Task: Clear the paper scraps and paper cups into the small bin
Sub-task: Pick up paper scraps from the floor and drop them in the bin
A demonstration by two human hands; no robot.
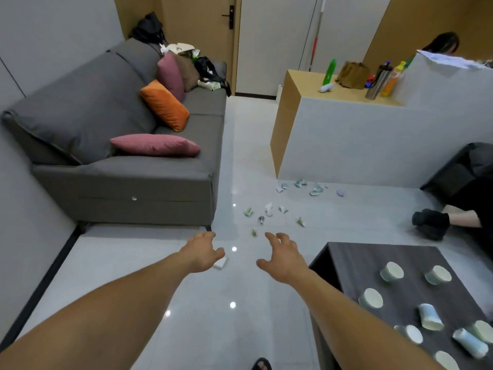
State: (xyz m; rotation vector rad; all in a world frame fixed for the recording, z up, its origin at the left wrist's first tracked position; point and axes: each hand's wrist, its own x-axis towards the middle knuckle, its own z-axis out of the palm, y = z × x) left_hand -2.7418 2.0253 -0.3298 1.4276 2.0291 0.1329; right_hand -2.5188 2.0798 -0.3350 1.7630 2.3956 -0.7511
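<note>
**Paper scraps: both hands reaching, nothing gripped yet**

Head view:
- Paper scraps (266,212) lie loose on the floor (186,303) just past the sofa (128,166) front corner.
- A second cluster (306,186) lies farther from the sofa, at the foot of the counter (346,140).
- One white piece (221,263) is nearest the sofa corner, right under the left hand (202,252).
- Paper cups (392,272) are on the dark table (373,257), across the floor from the sofa. Some are standing, some are tipped on their sides.
- The bin is not in frame.

Hands:
- Left: fingers loosely bent and apart, clamped on nothing. I can't tell whether the thumb touches the white piece.
- Right hand (282,259): fingers spread wide and empty, over the floor on the side away from the sofa.

My read is that the step in hand is gathering the floor scraps. To do it well:
- Pinch the white piece first with the left hand, since it is closest.
- The bits look small and flat on glossy tile, so rake them into one pile with the right hand and scoop with both palms. Avoid single picks.
- Close the fingers before lifting, or light bits will probably slip through the gaps.
- Work outward from the sofa corner and take the counter cluster last.
- Find the bin before both hands are full.
- Another person's gloved hand (430,222) rests on the floor far from the sofa, so keep clear of it.
</note>
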